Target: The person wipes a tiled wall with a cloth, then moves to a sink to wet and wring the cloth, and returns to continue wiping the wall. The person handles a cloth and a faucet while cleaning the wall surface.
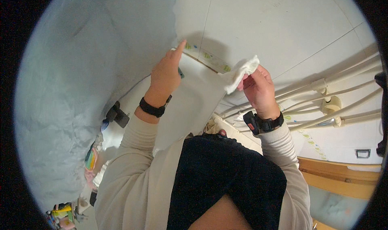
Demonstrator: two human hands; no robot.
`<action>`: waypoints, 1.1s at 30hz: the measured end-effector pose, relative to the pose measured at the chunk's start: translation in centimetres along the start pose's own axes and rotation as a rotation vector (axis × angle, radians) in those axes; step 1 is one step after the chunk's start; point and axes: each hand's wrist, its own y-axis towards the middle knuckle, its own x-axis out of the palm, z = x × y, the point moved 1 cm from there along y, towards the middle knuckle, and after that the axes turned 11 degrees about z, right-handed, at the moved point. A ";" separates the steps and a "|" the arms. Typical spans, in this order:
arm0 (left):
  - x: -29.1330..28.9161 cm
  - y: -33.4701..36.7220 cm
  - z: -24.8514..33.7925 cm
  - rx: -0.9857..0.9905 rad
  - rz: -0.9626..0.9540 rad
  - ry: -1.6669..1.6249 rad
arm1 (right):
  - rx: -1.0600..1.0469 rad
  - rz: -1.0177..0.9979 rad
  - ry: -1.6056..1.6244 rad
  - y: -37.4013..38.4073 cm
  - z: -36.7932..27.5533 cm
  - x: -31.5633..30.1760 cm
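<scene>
My left hand (165, 73) reaches up to the left end of a patterned tape strip (212, 60). Its index finger is stretched out, with the tip at the wall seam; the other fingers are partly hidden behind the hand. A small dark green thing (181, 72) shows beside the palm, and I cannot tell whether the hand touches it. To the right, my right hand (260, 88) pinches a crumpled white cloth (241, 74) between thumb and fingers. The cloth is held up close to the strip's right end.
Below the strip lies a smooth white surface (190, 105), against a pale tiled wall (258, 24). A greyish sheet or curtain (68, 88) covers the left side. Several white pipes (307, 90) run along the right, above a wooden-framed cabinet (339, 175). Coloured items (62, 214) stand at lower left.
</scene>
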 end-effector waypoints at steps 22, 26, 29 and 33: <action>1.1 -0.7 6.3 -0.440 -0.246 -1.551 | -0.116 0.189 -0.386 0.0 0.6 0.6; 1.0 -0.8 5.7 -0.459 -0.238 -1.465 | -0.093 0.056 -0.436 0.2 1.2 -0.4; 0.9 -0.9 5.4 -0.531 -0.244 -1.499 | -0.065 0.093 -0.418 0.5 1.3 -1.2; 0.7 -1.1 5.2 -0.527 -0.256 -1.540 | -0.041 0.141 -0.313 0.6 1.6 -1.2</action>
